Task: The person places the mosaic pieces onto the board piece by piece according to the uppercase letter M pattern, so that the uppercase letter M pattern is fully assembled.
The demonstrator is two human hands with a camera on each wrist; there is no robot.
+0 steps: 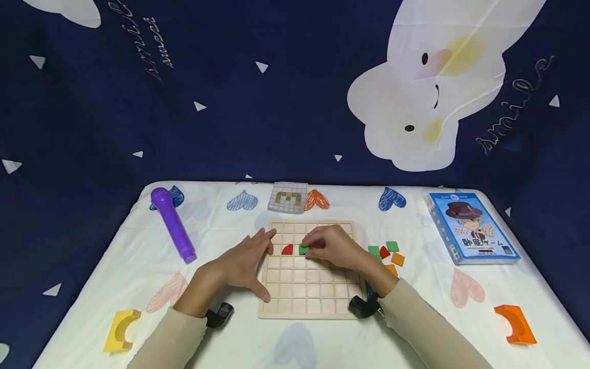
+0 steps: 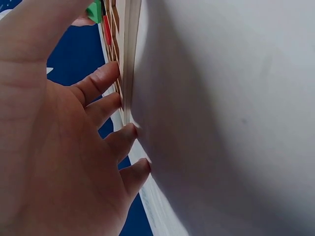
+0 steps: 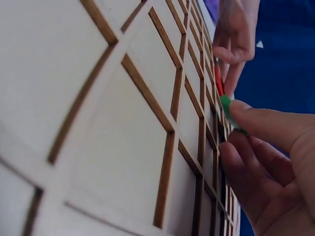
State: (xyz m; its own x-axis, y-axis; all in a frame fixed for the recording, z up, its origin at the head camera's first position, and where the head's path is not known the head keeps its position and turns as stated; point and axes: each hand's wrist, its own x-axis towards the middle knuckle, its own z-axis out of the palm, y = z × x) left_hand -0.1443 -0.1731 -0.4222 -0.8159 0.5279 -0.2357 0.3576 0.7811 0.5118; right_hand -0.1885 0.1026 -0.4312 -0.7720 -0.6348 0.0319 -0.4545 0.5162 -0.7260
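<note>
A wooden grid board [image 1: 313,306] lies on the table, its squares framed by raised strips. One red quarter-round tile [image 1: 288,249] sits in a square near its left side. Just right of that, my right hand [image 1: 334,247] pinches a green square tile [image 1: 302,249] between thumb and fingers; in the right wrist view the green tile [image 3: 226,105] is tilted at the grid. My left hand [image 1: 243,260] rests spread along the board's left edge, fingertips touching its rim, and holds nothing.
Loose green, red and orange tiles [image 1: 398,259] lie right of the board. Behind it is a small pattern card [image 1: 288,197]. A purple microphone [image 1: 174,225] lies left, a blue game box [image 1: 475,228] right. A yellow arch block [image 1: 121,330] and an orange arch block [image 1: 516,324] stand nearer the front.
</note>
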